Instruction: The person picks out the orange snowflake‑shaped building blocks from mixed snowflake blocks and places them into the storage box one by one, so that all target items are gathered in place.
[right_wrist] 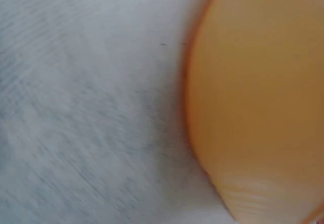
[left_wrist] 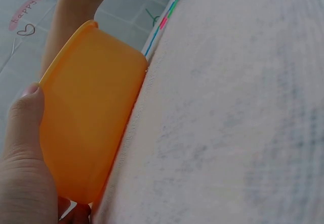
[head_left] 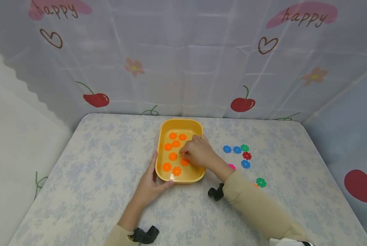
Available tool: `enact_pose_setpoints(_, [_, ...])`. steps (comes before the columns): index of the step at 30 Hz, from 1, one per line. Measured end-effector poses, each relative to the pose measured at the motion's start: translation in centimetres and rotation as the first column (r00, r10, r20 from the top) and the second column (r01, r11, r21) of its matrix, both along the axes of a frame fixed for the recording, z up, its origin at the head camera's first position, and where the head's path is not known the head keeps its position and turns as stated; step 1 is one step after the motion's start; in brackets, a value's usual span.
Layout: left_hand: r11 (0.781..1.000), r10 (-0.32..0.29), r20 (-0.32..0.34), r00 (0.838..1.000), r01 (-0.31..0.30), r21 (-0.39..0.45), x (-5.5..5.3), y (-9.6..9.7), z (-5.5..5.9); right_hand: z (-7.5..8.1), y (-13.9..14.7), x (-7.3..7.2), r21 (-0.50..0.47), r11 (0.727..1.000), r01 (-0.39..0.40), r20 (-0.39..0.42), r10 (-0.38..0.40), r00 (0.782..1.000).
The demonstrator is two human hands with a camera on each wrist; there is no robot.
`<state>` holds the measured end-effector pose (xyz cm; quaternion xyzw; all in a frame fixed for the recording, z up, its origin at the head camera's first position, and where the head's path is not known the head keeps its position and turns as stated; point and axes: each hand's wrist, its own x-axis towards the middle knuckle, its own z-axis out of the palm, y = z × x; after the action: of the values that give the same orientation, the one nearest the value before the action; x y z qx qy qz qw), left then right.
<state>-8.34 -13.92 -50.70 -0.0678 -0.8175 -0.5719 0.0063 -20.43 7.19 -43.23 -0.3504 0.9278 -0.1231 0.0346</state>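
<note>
A yellow plastic tray (head_left: 191, 175) stands on the table with several orange notched discs (head_left: 172, 156) spread over its floor. My left hand (head_left: 149, 186) grips the tray's near-left corner, thumb at the near rim and fingers along the left side. In the left wrist view, the thumb (left_wrist: 25, 128) lies against the tray's outer wall (left_wrist: 93, 107). My right hand (head_left: 199, 150) reaches over the right rim with bent fingers low among the discs; I cannot tell whether it pinches one. The right wrist view shows only the tray's outer wall (right_wrist: 253, 97) and tablecloth.
Right of the tray lie loose notched discs: several blue (head_left: 227, 149), two green (head_left: 261, 182), one red (head_left: 246, 155), one pink (head_left: 231, 166). An orange disc (head_left: 255, 185) is partly hidden by the right sleeve (head_left: 257, 205). A printed curtain (head_left: 183, 68) hangs behind the table.
</note>
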Motion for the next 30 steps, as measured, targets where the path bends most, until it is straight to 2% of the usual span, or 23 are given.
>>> enact_pose_setpoints(6, [1.0,0.01,-0.003,1.0,-0.01,0.005,0.0,0.0,-0.1,2.6,3.0,0.8,-0.162,0.983,0.082,0.032,-0.078,0.996])
enact_pose_setpoints(11, [1.0,0.017,-0.002,1.0,-0.017,0.006,0.0,0.0,-0.1,4.0,7.5,2.1,-0.22,0.963,0.156,0.013,-0.157,0.988])
enact_pose_setpoints(14, [1.0,0.017,0.003,1.0,-0.017,-0.001,0.0,0.0,-0.1,4.1,10.6,2.9,-0.22,0.952,0.212,0.002,-0.217,0.976])
enact_pose_setpoints(18, [1.0,0.019,0.008,1.0,-0.019,-0.007,0.1,0.0,0.0,3.5,14.5,3.9,-0.181,0.941,0.286,0.008,-0.289,0.957])
enact_pose_setpoints(22, [1.0,0.022,0.015,1.0,-0.022,-0.004,0.1,0.0,0.0,2.3,17.7,5.3,-0.109,0.933,0.344,0.05,-0.34,0.939])
enact_pose_setpoints(30, [1.0,0.025,0.019,1.0,-0.025,0.003,0.1,0.1,-0.1,-1.2,21.2,7.7,0.034,0.934,0.355,0.209,-0.354,0.912])
